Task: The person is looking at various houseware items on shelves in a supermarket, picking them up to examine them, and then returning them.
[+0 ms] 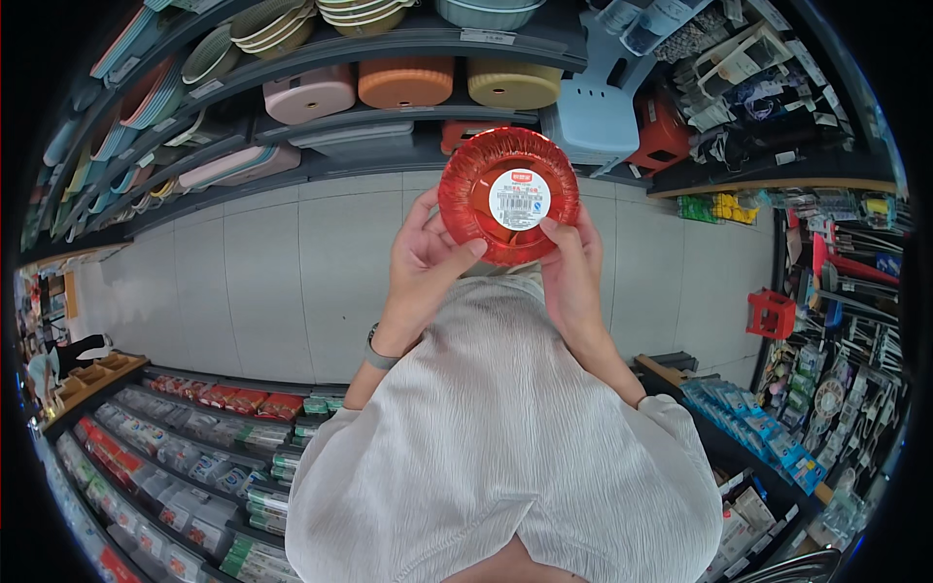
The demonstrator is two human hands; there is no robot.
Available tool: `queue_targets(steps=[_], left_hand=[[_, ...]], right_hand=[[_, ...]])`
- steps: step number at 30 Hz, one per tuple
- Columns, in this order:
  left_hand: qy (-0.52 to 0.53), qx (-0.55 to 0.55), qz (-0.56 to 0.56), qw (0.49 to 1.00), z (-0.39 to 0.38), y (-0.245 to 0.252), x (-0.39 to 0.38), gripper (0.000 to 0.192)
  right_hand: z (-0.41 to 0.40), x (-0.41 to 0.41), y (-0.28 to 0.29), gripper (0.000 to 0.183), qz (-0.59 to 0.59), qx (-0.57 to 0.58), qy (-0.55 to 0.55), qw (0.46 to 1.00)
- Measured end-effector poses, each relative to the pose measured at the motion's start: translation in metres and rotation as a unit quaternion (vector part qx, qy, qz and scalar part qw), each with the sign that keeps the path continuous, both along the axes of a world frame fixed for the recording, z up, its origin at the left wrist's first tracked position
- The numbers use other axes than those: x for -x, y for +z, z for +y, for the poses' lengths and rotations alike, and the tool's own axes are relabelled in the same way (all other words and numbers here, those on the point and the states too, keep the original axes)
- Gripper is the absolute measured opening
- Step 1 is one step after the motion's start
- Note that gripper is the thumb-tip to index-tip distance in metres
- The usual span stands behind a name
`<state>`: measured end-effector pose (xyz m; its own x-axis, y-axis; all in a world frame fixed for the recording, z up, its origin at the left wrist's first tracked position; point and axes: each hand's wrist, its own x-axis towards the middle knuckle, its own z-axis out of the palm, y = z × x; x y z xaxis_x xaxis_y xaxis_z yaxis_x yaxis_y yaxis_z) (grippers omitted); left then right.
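Observation:
A round, translucent red plastic dish (466, 171) with a fluted rim is held up in front of my body, over the aisle. A round white label (518, 199) with print and a barcode sits on the face turned to me. My left hand (430, 255) grips its lower left edge, thumb on the near face and fingers mostly hidden behind. On the lower right edge, my right hand (572, 255) has its thumb beside the label. Whether this is one dish or a nested stack, I cannot tell.
Shelves ahead carry pink (310, 95), orange (405, 82) and yellow tubs (514, 84). A light blue plastic chair (594, 109) stands at their right end. Farther right is a red stool (771, 314) on the tiled floor (350, 277). Packaged goods fill a shelf (189, 430) at lower left. A person (73, 357) is at far left.

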<state>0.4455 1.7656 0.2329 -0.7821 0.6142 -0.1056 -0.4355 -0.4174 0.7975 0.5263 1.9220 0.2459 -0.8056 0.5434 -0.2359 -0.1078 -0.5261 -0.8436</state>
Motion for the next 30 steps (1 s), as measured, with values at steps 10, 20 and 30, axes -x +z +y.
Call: queue_targets(steps=[10, 20, 30], left_hand=[[0.102, 0.055, 0.141, 0.983, 0.001, -0.005, -0.003, 0.054], [0.152, 0.268, 0.659, 0.686, 0.0, -0.008, 0.011, 0.031], [0.096, 0.251, 0.708, 0.653, 0.004, 0.003, 0.002, 0.037]], right_hand=[[-0.002, 0.003, -0.015, 0.037, -0.047, -0.079, -0.027, 0.995], [-0.013, -0.004, -0.008, 0.033, 0.034, -0.126, 0.154, 0.979], [-0.004, -0.005, -0.023, 0.04, -0.004, -0.099, 0.026, 0.995]])
